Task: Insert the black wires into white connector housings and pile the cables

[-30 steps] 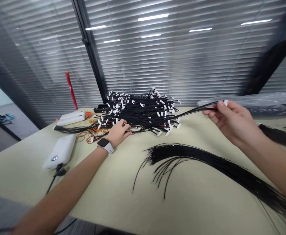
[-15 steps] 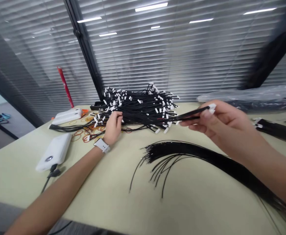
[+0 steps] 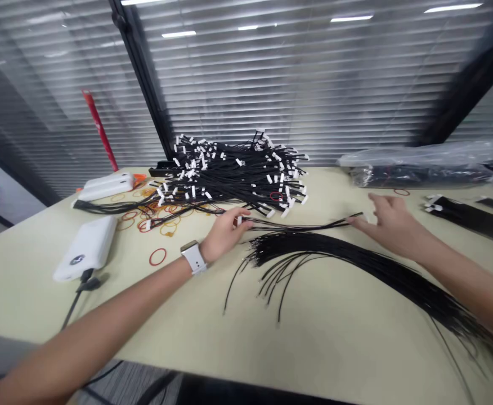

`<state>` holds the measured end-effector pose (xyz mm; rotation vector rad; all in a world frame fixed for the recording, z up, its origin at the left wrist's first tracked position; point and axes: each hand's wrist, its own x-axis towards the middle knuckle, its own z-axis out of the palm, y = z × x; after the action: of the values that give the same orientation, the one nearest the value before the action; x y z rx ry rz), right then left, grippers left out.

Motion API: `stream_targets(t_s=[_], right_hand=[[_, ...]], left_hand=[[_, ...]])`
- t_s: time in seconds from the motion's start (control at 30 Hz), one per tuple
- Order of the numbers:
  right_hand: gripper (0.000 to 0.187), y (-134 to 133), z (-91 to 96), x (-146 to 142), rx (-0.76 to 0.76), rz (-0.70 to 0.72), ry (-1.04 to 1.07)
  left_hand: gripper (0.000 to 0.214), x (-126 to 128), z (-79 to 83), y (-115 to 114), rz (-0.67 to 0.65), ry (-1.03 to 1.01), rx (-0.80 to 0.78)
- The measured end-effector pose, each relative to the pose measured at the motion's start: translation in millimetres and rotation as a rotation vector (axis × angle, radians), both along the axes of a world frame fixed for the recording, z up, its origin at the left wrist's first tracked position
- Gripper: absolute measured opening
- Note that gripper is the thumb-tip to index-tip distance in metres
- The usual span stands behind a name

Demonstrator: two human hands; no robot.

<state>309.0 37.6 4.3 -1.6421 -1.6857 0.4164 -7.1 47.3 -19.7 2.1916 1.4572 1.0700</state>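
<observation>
My left hand (image 3: 225,233) rests at the near right edge of a large heap of black wires with white connectors (image 3: 229,174). Its fingers are closed on the white-tipped end of a thin bundle of black wires (image 3: 301,226). That bundle lies across the table. My right hand (image 3: 392,222), slightly blurred, hovers with spread fingers just beyond the bundle's other end, holding nothing. Below both hands, a long fanned bunch of bare black wires (image 3: 335,261) sweeps toward the lower right.
Loose rubber bands (image 3: 157,257) lie left of the heap, near white power banks (image 3: 85,247) (image 3: 105,187). A red tube (image 3: 98,129) stands at the far left. A plastic bag of black wires (image 3: 415,175) and a black wire bundle (image 3: 470,219) lie at right, before slatted blinds (image 3: 314,84).
My right hand has let go of the thin wire bundle, which now lies on the table. My left hand has moved right from the heap to the bundle's end.
</observation>
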Motion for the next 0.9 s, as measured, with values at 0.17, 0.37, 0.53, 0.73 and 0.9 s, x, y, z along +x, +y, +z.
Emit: stream_targets(t_s=[0.17, 0.37, 0.53, 0.73, 0.9], right_hand=[[0.042, -34, -1.4, -62, 0.064, 0.703, -0.513], [0.04, -16, -15.5, -97, 0.293, 0.712, -0.823], [0.033, -10, -16.4, -95, 0.304, 0.753, -0.777], [0.045, -60, -2.6, -54, 0.315, 0.366, -0.507], [0.044, -124, -25.0, 41, 0.093, -0.346, -0.26]], left_hand=[[0.021, -2, 2.7, -2, 0.015, -0.077, -0.072], [0.024, 0, 6.8, -8, 0.007, -0.14, -0.117], [0.023, 0, 10.4, -8, 0.025, -0.174, -0.187], [0.03, 13, 10.3, -37, 0.088, -0.311, -0.261], [0.04, 30, 9.9, -72, 0.173, -0.461, -0.408]])
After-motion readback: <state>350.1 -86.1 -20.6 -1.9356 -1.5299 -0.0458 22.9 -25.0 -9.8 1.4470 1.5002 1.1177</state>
